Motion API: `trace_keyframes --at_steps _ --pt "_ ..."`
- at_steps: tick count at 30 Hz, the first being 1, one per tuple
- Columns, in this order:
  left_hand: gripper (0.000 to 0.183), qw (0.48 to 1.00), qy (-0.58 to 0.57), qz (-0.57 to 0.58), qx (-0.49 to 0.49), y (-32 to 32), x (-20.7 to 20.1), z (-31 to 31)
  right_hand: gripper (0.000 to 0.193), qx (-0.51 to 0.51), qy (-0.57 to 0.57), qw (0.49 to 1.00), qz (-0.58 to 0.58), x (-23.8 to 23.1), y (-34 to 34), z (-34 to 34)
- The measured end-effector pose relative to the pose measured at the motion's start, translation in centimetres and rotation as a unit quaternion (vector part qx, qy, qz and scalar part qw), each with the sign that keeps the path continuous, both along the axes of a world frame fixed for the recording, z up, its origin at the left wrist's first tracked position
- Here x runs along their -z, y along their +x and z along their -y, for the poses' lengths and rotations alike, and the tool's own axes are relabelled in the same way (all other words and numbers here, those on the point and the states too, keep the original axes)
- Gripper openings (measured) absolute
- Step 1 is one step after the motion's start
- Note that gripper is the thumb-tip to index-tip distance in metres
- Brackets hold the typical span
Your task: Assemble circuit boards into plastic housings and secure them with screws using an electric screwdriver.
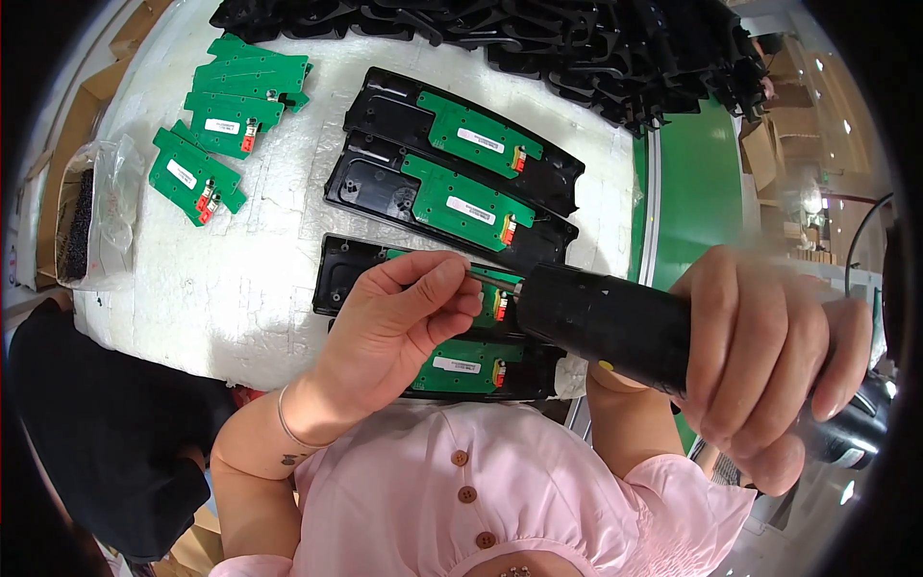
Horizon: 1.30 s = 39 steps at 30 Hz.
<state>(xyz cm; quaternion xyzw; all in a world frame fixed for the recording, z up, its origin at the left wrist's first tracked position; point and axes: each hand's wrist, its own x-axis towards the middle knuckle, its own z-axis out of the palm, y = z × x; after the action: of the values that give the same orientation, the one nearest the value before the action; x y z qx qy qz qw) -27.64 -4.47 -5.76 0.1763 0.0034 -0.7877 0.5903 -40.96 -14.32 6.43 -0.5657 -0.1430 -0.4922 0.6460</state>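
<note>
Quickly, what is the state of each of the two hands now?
Left hand: fingertips pinched on the electric screwdriver's bit.
Right hand: closed around the black electric screwdriver.

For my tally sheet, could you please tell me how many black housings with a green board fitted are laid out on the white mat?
4, in a column: farthest, second, third partly behind the left hand, and nearest, mostly covered. More may be hidden under the hands.

Four black housings (pixel 452 144) with green boards fitted; about six loose green boards (pixel 226 120); one black screwdriver (pixel 615 327).
</note>
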Motion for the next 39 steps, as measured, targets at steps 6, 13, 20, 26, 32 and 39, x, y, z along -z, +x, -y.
trace_keyframes --at_steps 6,13,20,26,32,39 --pt "0.024 0.998 -0.021 -0.055 0.006 -0.7 0.9 -0.6 0.031 0.136 -0.015 0.988 0.078 1.2 0.6 -1.3" --pt "0.039 0.995 0.021 -0.059 0.072 -1.1 -0.9 -0.8 0.027 0.154 -0.005 0.972 -0.179 3.3 1.6 1.1" --pt "0.029 0.992 -0.021 0.052 0.117 -0.6 -0.3 -1.8 0.026 0.179 0.034 0.951 -0.251 5.7 3.0 2.8" --pt "0.016 0.991 -0.041 0.093 0.091 -0.1 0.2 -1.7 0.022 0.167 0.031 0.948 -0.268 5.9 3.6 3.1" --pt "0.017 0.992 0.002 0.115 0.05 0.0 -0.3 -1.6 0.021 0.154 -0.007 0.934 -0.323 5.2 3.9 3.0" --pt "0.02 0.998 0.012 0.038 0.041 0.2 1.0 -2.2 0.023 0.222 0.014 0.943 -0.246 4.8 3.0 2.3"
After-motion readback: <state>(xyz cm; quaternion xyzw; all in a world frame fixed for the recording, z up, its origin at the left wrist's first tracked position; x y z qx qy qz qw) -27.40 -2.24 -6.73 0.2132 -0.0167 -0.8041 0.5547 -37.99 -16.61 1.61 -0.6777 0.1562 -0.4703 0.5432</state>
